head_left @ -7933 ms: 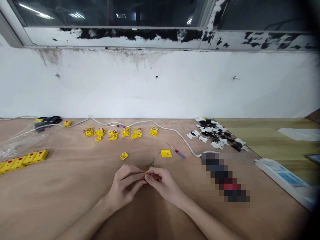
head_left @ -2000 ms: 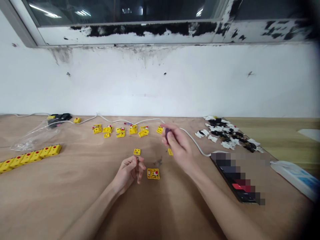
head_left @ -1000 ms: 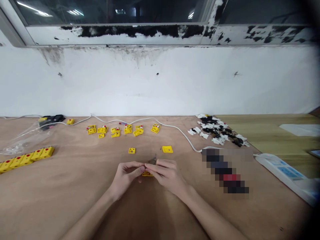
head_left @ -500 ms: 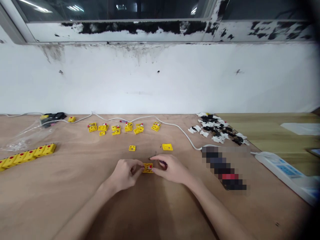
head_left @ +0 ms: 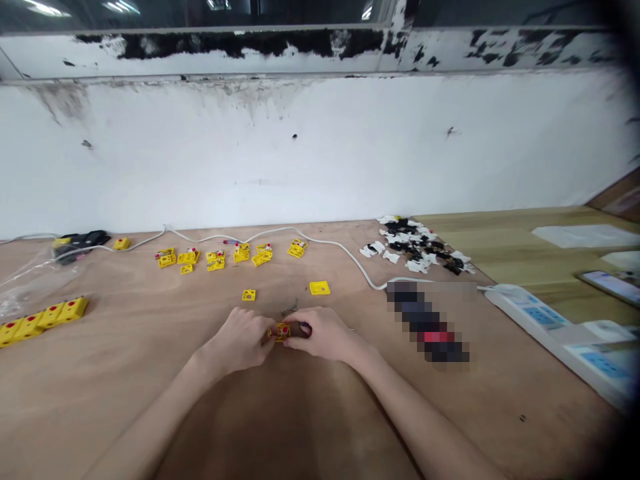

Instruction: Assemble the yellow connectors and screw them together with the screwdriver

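A small open yellow plastic casing [head_left: 283,331] with a red button and small parts inside is between my hands on the table. My left hand [head_left: 246,339] pinches its left edge between thumb and fingers. My right hand [head_left: 325,333] is closed at its right side, the thumb against the casing. A small dark purple object [head_left: 305,328] shows inside the right hand's curled fingers; its kind is hidden. A thin greyish piece [head_left: 290,308] lies just beyond the fingertips. Farther off lie a small yellow plate [head_left: 249,295] and a flat yellow cover [head_left: 319,288].
Several open yellow casings [head_left: 216,260] line the back near a white cable [head_left: 345,248]. Closed yellow boxes [head_left: 43,321] form a row at left. Black and white pieces [head_left: 420,247] are heaped at back right. A power strip [head_left: 540,310] and a pixelated patch [head_left: 430,327] are at right.
The view has shifted, so the whole scene sits farther left. Both hands stay at the casing, with the right fingers drawn in closer. The thin greyish piece now shows beyond them.
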A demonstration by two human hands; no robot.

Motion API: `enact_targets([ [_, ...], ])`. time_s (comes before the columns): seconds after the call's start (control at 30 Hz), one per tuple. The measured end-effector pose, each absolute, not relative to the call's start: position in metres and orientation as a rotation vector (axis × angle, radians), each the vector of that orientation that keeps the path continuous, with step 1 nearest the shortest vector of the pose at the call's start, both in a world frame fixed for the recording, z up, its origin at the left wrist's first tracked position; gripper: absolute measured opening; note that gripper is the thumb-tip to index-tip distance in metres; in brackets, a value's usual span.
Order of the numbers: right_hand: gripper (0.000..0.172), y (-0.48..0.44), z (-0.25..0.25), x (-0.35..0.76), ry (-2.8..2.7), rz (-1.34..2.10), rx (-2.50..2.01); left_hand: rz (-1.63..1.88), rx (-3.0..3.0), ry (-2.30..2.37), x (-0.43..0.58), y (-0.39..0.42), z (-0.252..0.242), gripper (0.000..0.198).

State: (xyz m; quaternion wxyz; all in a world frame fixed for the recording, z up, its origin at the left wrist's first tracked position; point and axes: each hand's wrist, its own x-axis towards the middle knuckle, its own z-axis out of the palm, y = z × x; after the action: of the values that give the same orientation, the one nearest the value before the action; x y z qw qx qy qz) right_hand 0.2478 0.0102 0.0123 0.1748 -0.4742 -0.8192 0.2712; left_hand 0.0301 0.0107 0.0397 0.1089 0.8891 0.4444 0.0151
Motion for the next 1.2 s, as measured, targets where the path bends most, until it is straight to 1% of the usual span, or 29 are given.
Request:
enact_targets([
  [0.1,0.028,0.01,0.011,0.248,-2.314,0.775,-1.323,0.081,2.59,1.311,0.029,0.008,0.036,0.02],
  [0.33,0.026,0.01,0.011,0.248,-2.306,0.784,-1.273,0.335,2.415,1.291,0.02,0.003,0.018,0.021],
  [0.7,0.025,0.011,0.012,0.248,-2.295,0.802,-1.267,0.521,2.231,1.345,0.014,0.006,0.009,0.023],
  [0.83,0.04,0.01,0.012,0.249,-2.276,0.76,-1.281,0.584,2.219,1.286,0.013,0.005,0.007,0.022],
  [0.87,0.041,0.01,0.012,0.249,-2.274,0.761,-1.282,0.596,2.238,1.273,0.013,0.005,0.007,0.021],
  [1.0,0.027,0.01,0.012,0.248,-2.291,0.774,-1.267,0.563,2.41,1.186,0.012,0.007,0.011,0.017],
  [1.2,0.027,0.01,0.011,0.248,-2.3,0.774,-1.261,0.343,2.671,1.027,0.017,0.02,0.03,0.014],
])
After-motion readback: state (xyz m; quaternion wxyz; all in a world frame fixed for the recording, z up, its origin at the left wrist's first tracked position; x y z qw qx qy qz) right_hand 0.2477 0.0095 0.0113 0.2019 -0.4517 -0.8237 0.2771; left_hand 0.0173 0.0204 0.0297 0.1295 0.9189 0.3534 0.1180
